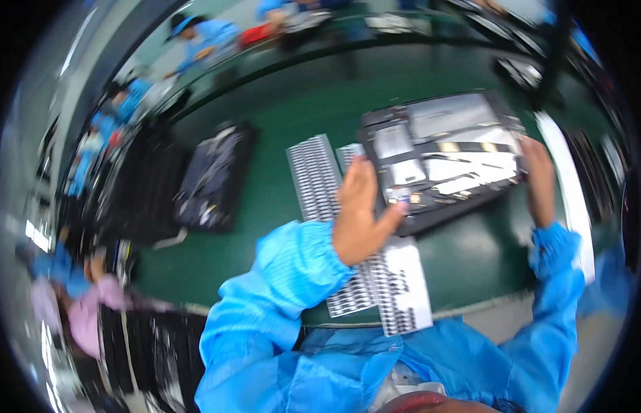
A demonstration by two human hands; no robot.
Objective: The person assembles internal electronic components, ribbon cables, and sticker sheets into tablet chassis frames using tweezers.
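Between both hands is an opened black electronic device [453,118], its flat silver and black inner parts facing up. It sits tilted, right side farther away, over the green tabletop. My left hand [362,217] grips its near left corner, thumb on top and fingers along the side. At the right edge, my right hand [539,180] holds the other side; some of its fingers are hidden. White sheets with rows of small black stickers [313,177] lie to the left of the device and under my left wrist. Another sticker sheet [405,286] reaches the table's near edge. Motion blur hides fine detail.
A black tray with bagged dark parts [212,179] lies on the left, beside stacked black trays [145,189]. A long white strip [567,186] runs along the right. Co-workers in blue [210,38] sit beyond the bench, and a person in pink [93,313] is at left.
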